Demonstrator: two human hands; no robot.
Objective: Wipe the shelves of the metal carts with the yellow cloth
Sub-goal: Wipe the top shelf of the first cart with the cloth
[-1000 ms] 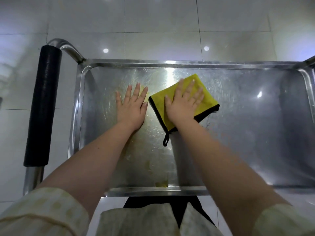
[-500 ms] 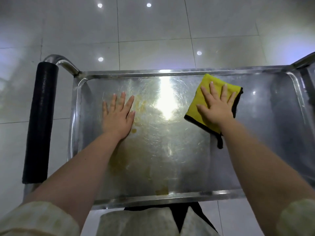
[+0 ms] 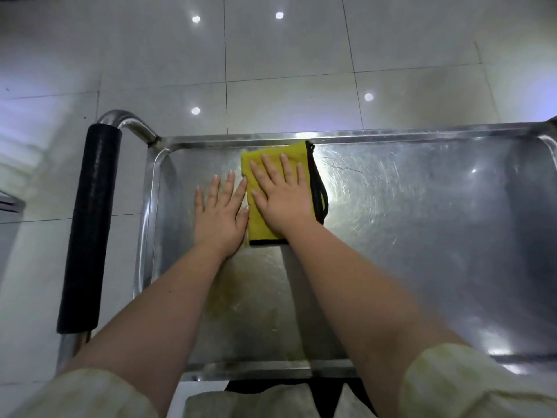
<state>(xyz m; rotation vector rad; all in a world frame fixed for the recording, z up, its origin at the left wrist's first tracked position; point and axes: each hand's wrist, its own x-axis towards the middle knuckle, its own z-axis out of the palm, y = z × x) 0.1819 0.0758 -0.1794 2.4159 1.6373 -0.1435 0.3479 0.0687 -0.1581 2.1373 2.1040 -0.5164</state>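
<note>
On the cart [image 3: 256,372]'s top shelf [image 3: 422,251], far-left area: yellow cloth [image 3: 262,227] lies folded flat, its far edge right up against the far rim [image 3: 391,135]. Right hand [image 3: 283,203] presses down on it, palm flat, fingers [image 3: 284,167] straight and slightly spread, pointing away from the body; nothing gripped. Cloth's black trim shows along the right and near edges, with a black loop [image 3: 322,191] sticking out just right of the hand. Left hand [image 3: 220,218] lies flat on bare metal just beside the cloth's left edge, fingers straight and a little apart, index fingertip and thumb at the cloth's edge; can't tell if they actually touch the fabric. Yellowish smear [image 3: 223,300] on the metal between the two forearms, nearer the body. Shelf surface is scratched, with glare right of the cloth. Push handle [image 3: 87,230] with black grip runs along the cart's left end. Glossy tiled floor [image 3: 301,55] beyond. Pale sleeves [image 3: 452,387] at both elbows.
</note>
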